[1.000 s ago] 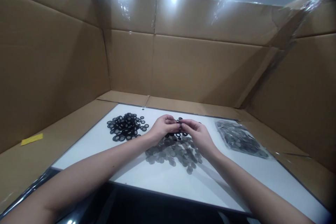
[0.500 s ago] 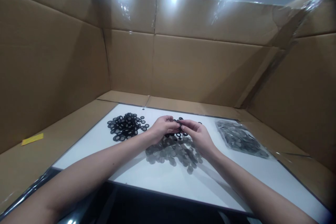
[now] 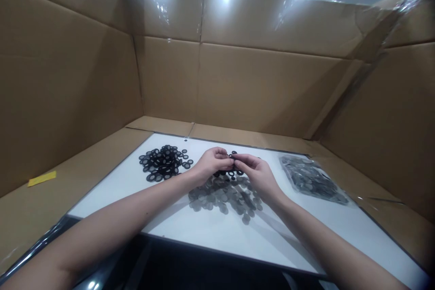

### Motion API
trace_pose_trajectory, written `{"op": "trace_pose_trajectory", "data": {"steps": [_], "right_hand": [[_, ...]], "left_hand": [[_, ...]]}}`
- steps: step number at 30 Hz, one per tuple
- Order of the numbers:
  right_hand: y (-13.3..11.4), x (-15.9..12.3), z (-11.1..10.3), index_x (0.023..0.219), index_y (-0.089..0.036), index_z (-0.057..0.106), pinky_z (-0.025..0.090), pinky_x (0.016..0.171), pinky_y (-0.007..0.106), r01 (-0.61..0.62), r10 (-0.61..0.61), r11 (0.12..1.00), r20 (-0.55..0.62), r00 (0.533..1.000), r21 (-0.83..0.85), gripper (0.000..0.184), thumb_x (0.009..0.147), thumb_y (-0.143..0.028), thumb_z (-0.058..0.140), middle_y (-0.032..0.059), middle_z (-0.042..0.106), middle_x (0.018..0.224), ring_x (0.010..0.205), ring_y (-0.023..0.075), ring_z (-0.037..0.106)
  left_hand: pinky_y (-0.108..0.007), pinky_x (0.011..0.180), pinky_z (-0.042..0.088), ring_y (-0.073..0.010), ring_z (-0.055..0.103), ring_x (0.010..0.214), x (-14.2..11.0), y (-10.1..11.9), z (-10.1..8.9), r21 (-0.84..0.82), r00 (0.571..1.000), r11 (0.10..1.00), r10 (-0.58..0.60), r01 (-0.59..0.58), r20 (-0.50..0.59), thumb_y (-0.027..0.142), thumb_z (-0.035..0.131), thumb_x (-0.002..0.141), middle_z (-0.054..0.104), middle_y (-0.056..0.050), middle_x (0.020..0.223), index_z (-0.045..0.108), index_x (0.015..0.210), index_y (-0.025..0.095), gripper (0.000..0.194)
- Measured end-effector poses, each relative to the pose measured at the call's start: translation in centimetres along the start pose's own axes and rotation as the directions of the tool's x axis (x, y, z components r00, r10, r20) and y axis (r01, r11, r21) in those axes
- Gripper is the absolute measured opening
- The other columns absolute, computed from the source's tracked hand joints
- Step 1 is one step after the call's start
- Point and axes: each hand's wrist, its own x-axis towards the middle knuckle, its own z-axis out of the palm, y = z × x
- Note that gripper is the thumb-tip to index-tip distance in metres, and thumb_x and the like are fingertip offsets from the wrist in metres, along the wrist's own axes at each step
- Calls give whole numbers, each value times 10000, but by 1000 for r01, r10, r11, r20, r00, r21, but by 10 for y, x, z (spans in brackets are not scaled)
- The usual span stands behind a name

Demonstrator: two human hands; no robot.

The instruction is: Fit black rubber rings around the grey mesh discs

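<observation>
My left hand (image 3: 213,164) and my right hand (image 3: 255,173) meet over the middle of the white board. Their fingertips pinch a small black ring (image 3: 233,160) between them, mostly covered by the fingers. Whether a disc sits inside it I cannot tell. Beneath and behind the fingers lie loose black rings (image 3: 231,174). Closer to me spreads a pile of grey round discs (image 3: 220,197). Left of my left hand is a heap of black rings with grey centres (image 3: 163,162).
A clear plastic bag (image 3: 311,177) full of grey discs lies at the right of the white board (image 3: 118,204). Cardboard walls (image 3: 251,90) enclose the back and sides. A yellow strip (image 3: 42,179) is on the cardboard at left.
Both hands stay together at nearly the same spot, with only slight finger movement around the black ring. The piles look the same.
</observation>
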Motion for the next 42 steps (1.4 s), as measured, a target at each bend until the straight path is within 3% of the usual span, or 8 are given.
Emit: {"op": "trace_pose_trajectory", "data": {"steps": [11,17,24,35,42], "right_hand": [[-1,1,1,943,-159,674,471,706,317,-51,50,997,28,998,58,323,686,-355,676,61,679,824,732,172,594],[-1,2,2,981,-175,659,482,746,316,-36,38,997,-30,999,66,336,702,-361,667,69,675,919,800,180,606],[2,2,1,965,-167,662,491,802,344,-61,64,995,-36,997,77,340,715,-398,657,74,680,912,844,196,619],[6,3,0,993,-169,669,482,818,363,-24,23,1000,-52,998,-6,348,714,-376,656,83,677,995,889,216,616],[7,2,1,974,-172,673,487,788,338,-27,26,1000,-17,1000,-17,322,728,-376,638,69,685,936,839,197,622]], "left_hand": [[-371,826,513,-185,653,762,3,-2,0,-12,1000,1000,25,-25,9,211,760,615,607,-44,770,491,781,123,329],[-329,811,511,-162,649,768,4,-3,-2,6,1000,1000,15,-15,-14,225,760,625,626,-58,814,521,856,124,347],[-364,883,492,-163,652,797,2,-3,-3,-71,998,997,-31,27,-54,195,781,604,630,-59,840,527,894,126,391],[-357,896,487,-170,656,808,-3,1,0,-76,998,995,-67,66,-10,225,744,657,641,-77,851,559,862,114,297],[-339,829,508,-154,654,757,4,-11,-2,-55,994,998,-17,11,-110,215,768,623,647,-67,834,511,923,132,404]]}}
